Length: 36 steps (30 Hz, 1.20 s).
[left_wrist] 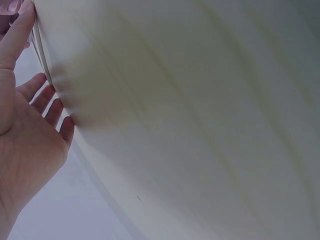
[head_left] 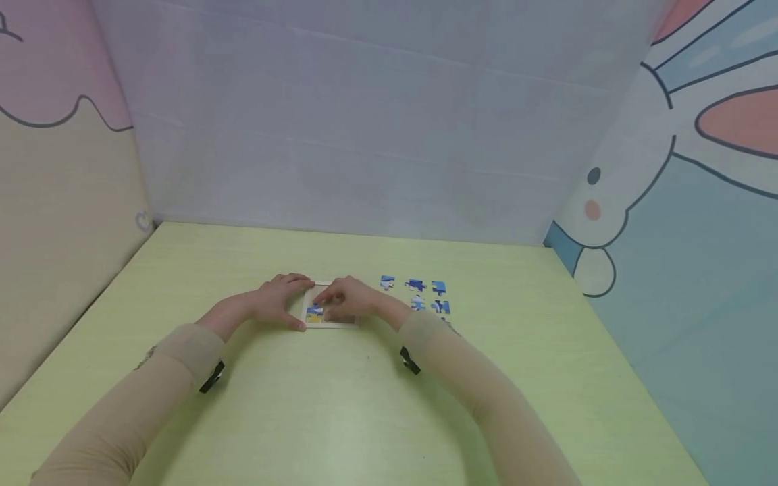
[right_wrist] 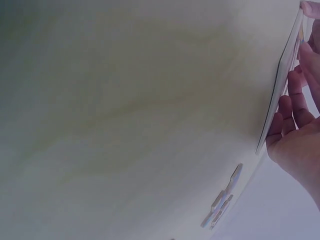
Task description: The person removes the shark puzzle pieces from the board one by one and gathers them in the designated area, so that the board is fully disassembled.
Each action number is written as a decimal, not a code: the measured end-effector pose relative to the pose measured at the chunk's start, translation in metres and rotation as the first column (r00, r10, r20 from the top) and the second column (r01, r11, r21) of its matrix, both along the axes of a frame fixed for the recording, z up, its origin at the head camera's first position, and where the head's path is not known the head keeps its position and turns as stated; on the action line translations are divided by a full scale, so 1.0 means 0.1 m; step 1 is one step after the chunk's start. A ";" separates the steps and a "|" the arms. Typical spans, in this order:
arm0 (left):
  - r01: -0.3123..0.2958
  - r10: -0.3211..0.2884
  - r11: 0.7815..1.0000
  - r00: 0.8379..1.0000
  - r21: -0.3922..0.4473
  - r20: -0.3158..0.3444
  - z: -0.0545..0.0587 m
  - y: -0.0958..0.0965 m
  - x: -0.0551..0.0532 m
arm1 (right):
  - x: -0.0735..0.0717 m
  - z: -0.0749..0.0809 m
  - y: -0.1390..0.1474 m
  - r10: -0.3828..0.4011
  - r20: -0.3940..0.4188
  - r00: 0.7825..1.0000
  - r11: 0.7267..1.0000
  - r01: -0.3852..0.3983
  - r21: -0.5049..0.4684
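Note:
A shallow puzzle tray with a pale frame lies on the table. My left hand spans its left side, thumb at the near corner and fingertips at the far one. In the left wrist view that hand has its fingers spread along the tray's edge. My right hand bends over the tray, index finger and thumb at a blue and yellow puzzle piece in the near left corner. The right wrist view shows the right hand's other fingers curled by the tray edge.
Several loose blue and white puzzle pieces lie on the table to the right of the tray, some partly behind the right forearm. A pale curtain closes off the back, with printed walls on both sides.

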<state>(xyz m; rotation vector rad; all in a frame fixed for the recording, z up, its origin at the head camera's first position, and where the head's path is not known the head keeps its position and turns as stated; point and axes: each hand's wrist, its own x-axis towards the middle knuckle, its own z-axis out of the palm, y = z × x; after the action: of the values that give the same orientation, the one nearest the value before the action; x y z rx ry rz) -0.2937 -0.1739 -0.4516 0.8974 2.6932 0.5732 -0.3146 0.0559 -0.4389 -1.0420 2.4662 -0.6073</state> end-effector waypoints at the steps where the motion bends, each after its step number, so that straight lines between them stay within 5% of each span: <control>1: -0.001 0.001 1.000 1.000 0.000 0.001 0.00 0.00 0.00 | 0.00 0.00 0.00 -0.011 0.025 1.000 1.000 0.012 -0.013; 11: 0.001 -0.001 1.000 1.000 -0.002 0.004 0.02 0.01 0.00 | 0.00 -0.03 -0.02 -0.084 0.166 0.983 0.989 0.103 -0.107; 23: 0.008 -0.008 1.000 1.000 0.001 -0.010 -0.02 -0.01 -0.02 | 0.07 -0.02 -0.08 -0.162 0.130 0.978 0.974 0.179 -0.139; 36: 0.006 -0.006 1.000 1.000 -0.010 -0.016 -0.01 0.01 -0.01 | 0.12 0.20 0.02 -0.152 0.100 0.983 0.976 0.165 -0.139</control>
<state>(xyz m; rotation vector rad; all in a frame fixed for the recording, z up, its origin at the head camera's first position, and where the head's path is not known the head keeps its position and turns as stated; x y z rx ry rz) -0.2946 -0.1729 -0.4521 0.9107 2.7048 0.5535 -0.3027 0.0579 -0.4193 -0.8544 2.4722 -0.8777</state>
